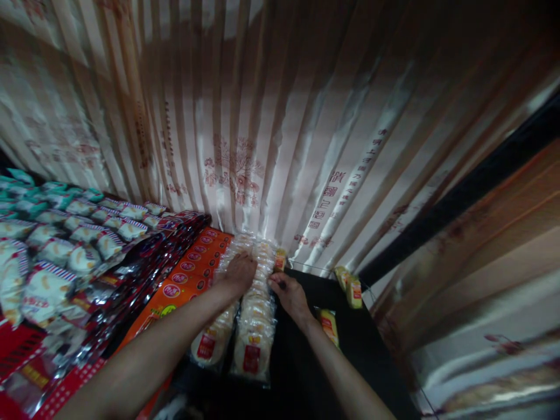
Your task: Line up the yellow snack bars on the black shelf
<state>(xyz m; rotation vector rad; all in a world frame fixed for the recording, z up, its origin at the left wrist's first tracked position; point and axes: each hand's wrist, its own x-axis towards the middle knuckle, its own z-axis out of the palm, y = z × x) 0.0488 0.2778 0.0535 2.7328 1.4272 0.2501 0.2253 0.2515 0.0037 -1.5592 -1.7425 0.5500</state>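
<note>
Two rows of round, pale wrapped cakes overlap on a black table; the left row (216,337) lies partly under my arm, the right row (255,335) beside it. Red labels show on the nearest packets. My left hand (240,273) rests palm down on the far part of the left row, fingers reaching forward and somewhat blurred. At the right row's outer edge is my right hand (289,293), its thumb and fingers curled together against the packets. What lies between those fingertips is hidden. A small yellow packet (280,260) stands just beyond my right hand.
More yellow packets lie on the black table (306,367): one packet (328,326) by my right forearm, others (349,287) at the far corner. Leftward are orange packages (186,268) and many snack bags (48,291). Printed curtains (280,146) hang behind; a dark pole (459,192) slants at right.
</note>
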